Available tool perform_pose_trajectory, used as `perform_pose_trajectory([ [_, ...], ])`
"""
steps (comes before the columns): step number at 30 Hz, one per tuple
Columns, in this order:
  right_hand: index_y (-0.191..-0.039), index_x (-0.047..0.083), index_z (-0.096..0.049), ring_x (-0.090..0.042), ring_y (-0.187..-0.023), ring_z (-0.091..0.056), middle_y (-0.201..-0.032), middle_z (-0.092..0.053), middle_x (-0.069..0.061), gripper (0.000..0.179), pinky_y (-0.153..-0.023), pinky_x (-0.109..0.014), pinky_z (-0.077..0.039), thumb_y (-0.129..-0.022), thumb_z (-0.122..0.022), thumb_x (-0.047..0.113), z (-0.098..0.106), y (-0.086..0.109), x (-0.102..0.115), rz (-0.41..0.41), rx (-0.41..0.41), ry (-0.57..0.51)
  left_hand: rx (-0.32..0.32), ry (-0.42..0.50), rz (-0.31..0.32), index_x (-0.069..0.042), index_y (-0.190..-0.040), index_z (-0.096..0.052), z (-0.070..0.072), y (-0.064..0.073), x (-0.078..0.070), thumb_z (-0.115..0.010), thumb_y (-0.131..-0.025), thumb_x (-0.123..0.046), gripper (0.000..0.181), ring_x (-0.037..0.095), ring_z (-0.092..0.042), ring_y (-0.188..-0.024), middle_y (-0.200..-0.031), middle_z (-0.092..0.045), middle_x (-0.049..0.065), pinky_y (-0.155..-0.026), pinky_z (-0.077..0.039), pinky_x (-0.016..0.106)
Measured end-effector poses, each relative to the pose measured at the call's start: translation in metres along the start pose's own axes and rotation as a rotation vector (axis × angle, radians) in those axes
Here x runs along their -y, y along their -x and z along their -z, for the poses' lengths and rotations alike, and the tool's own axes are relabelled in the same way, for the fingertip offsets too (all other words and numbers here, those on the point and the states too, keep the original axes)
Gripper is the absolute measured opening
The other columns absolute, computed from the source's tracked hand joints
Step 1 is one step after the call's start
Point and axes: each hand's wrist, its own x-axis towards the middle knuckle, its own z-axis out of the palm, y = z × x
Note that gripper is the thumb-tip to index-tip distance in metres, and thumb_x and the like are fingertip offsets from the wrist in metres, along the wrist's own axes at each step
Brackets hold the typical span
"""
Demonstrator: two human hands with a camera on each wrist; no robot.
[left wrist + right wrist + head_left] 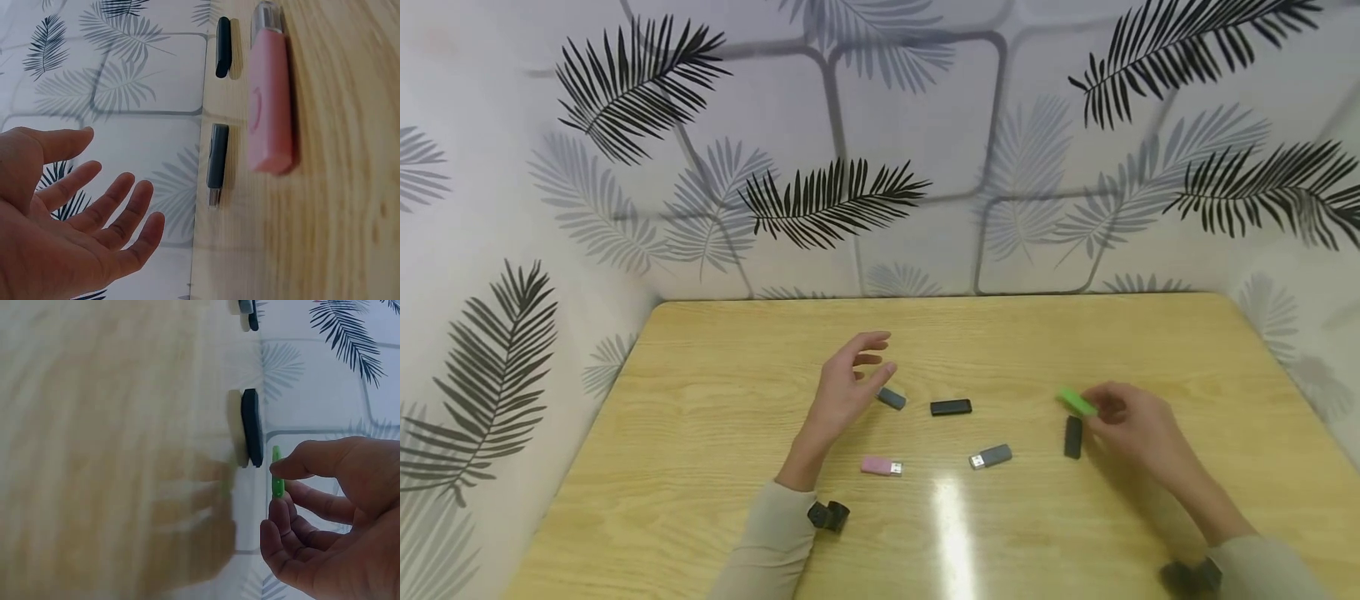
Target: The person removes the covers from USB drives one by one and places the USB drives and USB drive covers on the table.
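left: my left hand is half open, fingers loosely bent, holding nothing, raised over the wooden table. pink usb drive lies near, right of that wrist, plug pointing right; a round outline shows on its side in the left wrist view, lettering too small to read. slate usb drive lies farther off, just beyond my thumb, slanted; its silver plug shows in the left wrist view. next right, black stick, flat, crosswise, far side. then grey usb drive, nearer, plug to the left, plain casing as far as i can see. right: black drive lies lengthwise, just near of the green stick, which is up off the table, tiny dots on it, pinched between thumb and fingertips of my right hand, other fingers curled.
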Motion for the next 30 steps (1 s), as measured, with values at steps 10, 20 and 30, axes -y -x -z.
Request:
perform_pose_trajectory([
  [10, -0.109, -0.008, -0.070, -0.028, -0.083, -0.069, -0.097, -0.071, -0.018, 0.028, -0.070, -0.027, -0.059, -0.082, -0.075, -0.007, -0.006, -0.015, 0.026, 0.096, -0.042, -0.081, 0.033, 0.042, -0.003, -0.010, -0.139, -0.061, -0.007, -0.006, -0.002, -0.073, -0.097, -0.015, 0.044, 0.037, -0.063, -0.118, -0.137, -0.062, 0.012, -0.093, -0.051, 0.055],
  [20, -0.110, -0.003, -0.072, -0.025, -0.085, -0.069, -0.099, -0.071, -0.013, 0.028, -0.072, -0.022, -0.058, -0.083, -0.073, -0.007, -0.013, -0.016, 0.042, 0.119, -0.063, -0.141, 0.078, 0.106, -0.018, -0.008, -0.134, -0.065, -0.021, -0.010, -0.002, -0.076, -0.095, -0.014, 0.040, 0.039, -0.061, -0.116, -0.132, -0.062, 0.013, -0.095, -0.049, 0.059],
  [30, -0.109, -0.004, -0.071, -0.026, -0.086, -0.069, -0.099, -0.072, -0.014, 0.027, -0.073, -0.027, -0.060, -0.083, -0.072, -0.010, -0.018, -0.029, 0.068, 0.186, -0.070, -0.186, 0.079, 0.108, -0.016, -0.008, -0.123, -0.070, -0.029, -0.015, -0.002, -0.076, -0.095, -0.014, 0.029, 0.035, -0.063, -0.112, -0.123, -0.066, 0.013, -0.093, -0.052, 0.055],
])
